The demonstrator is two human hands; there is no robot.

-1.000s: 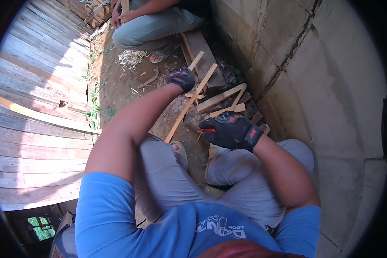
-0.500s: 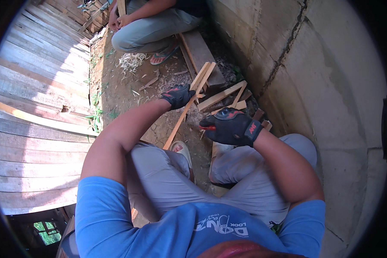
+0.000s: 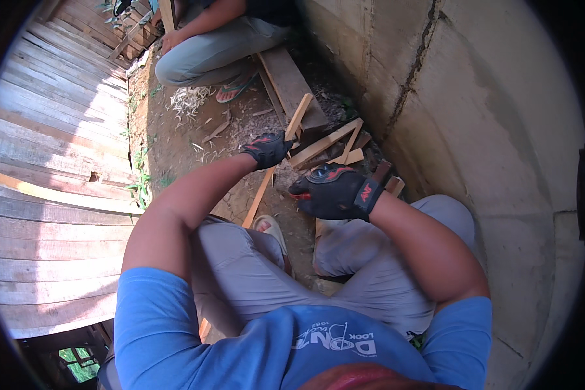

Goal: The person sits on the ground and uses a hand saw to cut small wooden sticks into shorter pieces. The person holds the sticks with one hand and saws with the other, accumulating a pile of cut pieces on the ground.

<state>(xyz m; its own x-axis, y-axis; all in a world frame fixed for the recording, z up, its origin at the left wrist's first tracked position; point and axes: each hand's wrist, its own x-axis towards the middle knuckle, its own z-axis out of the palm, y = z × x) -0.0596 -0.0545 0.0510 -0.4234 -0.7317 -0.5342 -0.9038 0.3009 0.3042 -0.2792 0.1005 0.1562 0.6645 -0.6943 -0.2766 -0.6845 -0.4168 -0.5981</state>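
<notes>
My left hand (image 3: 266,150), in a black glove with red marks, is closed round a thin wooden strip (image 3: 259,197). The strip runs from beyond the hand down toward my left foot. Its far end (image 3: 298,114) rises over a dark plank. My right hand (image 3: 329,191), in a matching glove, is curled into a fist to the right of the strip and apart from it. Something red shows by the right thumb; whether it is glove trim or a held thing, I cannot make out. Beyond the right hand lie cut wood pieces (image 3: 327,143).
A co-worker (image 3: 218,52) squats ahead, with a hand at an upright piece of wood (image 3: 168,15). Pale shavings (image 3: 190,100) lie on the dirt by a sandalled foot. A dark plank (image 3: 292,84) lies ahead. A concrete wall (image 3: 487,130) stands right, wooden boards (image 3: 58,208) left.
Two strip ends stood apart beyond my left hand; now only one shows there. My right fist has turned slightly and shifted left. The whole view has shifted a little.
</notes>
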